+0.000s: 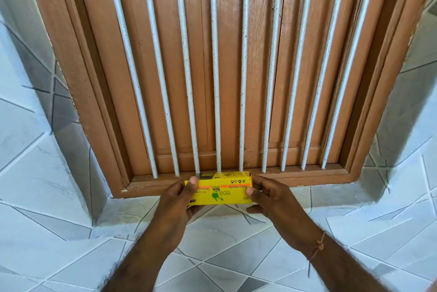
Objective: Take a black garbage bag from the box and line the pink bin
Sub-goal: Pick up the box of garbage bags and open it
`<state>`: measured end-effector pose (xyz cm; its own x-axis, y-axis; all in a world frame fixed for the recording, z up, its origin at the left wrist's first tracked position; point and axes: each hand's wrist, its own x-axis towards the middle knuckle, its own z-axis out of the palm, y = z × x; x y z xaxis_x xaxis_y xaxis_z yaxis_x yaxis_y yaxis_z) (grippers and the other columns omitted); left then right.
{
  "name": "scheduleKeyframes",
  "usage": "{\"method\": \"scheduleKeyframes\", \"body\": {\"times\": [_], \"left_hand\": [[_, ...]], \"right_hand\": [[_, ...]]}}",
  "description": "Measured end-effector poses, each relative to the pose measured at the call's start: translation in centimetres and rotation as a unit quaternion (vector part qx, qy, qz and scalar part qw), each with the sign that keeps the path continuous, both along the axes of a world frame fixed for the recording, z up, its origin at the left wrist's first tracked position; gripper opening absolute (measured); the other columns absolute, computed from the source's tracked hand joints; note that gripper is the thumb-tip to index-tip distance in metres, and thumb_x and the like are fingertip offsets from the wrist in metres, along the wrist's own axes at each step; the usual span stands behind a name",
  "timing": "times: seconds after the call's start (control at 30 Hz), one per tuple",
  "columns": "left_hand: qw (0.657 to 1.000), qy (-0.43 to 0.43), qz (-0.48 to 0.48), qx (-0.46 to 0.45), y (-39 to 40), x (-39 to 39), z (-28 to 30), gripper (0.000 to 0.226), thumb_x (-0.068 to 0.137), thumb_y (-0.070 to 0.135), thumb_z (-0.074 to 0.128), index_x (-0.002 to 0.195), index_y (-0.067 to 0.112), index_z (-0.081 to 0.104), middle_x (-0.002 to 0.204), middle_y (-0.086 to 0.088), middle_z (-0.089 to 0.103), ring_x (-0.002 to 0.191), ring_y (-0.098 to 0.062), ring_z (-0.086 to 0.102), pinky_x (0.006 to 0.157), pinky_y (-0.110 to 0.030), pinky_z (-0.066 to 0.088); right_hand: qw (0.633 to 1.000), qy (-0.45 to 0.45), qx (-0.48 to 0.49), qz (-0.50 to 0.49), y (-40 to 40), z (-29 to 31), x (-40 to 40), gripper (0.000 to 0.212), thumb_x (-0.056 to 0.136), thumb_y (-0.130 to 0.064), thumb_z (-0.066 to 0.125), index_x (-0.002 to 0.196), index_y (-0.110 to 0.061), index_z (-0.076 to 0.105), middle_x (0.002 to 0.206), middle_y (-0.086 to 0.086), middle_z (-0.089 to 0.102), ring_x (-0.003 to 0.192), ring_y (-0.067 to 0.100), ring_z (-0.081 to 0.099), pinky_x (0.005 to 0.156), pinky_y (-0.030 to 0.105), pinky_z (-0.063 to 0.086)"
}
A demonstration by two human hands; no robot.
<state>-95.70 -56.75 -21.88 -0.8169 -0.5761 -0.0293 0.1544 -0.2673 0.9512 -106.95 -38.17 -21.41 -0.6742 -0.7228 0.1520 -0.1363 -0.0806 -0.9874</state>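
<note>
A long yellow garbage bag box (222, 188) with green print rests at the wooden window sill (295, 179), seen low in the middle of the head view. My left hand (179, 199) grips its left end, thumb on top. My right hand (264, 197) holds its right end, thumb pressed on the front face. A dark opening shows at the box's top left corner. No black bag and no pink bin are in sight.
A brown wooden shuttered window (224, 67) with several white vertical bars (215, 67) fills the wall ahead. White and grey tiled wall (59, 197) surrounds the recess on the left, right and below. A thin string bracelet (318, 248) circles my right wrist.
</note>
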Motion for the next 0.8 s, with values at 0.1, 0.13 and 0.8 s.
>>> {"method": "scheduleKeyframes", "body": {"times": [0.1,0.13,0.8], "left_hand": [[0.998,0.027,-0.035,0.039,-0.9,0.6,0.0,0.045,0.083,0.029,0.058,0.119,0.002,0.062,0.112,-0.017,0.071,0.103,-0.029,0.065,0.088,-0.039,0.058],[0.996,0.037,-0.05,0.062,-1.2,0.7,-0.1,0.044,0.085,0.025,0.058,0.122,0.001,0.061,0.117,-0.019,0.069,0.105,-0.031,0.064,0.091,-0.042,0.056],[0.993,-0.045,-0.008,0.108,-2.2,-0.2,-0.1,0.016,0.092,0.029,0.06,0.083,0.016,0.059,0.075,-0.009,0.073,0.077,-0.029,0.065,0.073,-0.043,0.054]], "right_hand": [[0.999,0.027,-0.007,0.015,-0.1,0.6,0.4,0.033,0.089,-0.013,0.063,0.121,-0.02,0.064,0.116,-0.002,0.072,0.105,0.018,0.068,0.086,0.032,0.056],[0.999,0.045,-0.009,0.007,-0.3,0.7,0.5,0.036,0.086,-0.007,0.066,0.12,-0.02,0.064,0.114,-0.002,0.073,0.104,0.018,0.069,0.086,0.031,0.056],[0.956,0.285,0.073,-0.017,-1.5,1.0,1.1,0.043,0.066,-0.019,0.082,0.101,-0.025,0.058,0.099,-0.008,0.069,0.093,0.016,0.067,0.079,0.031,0.059]]}}
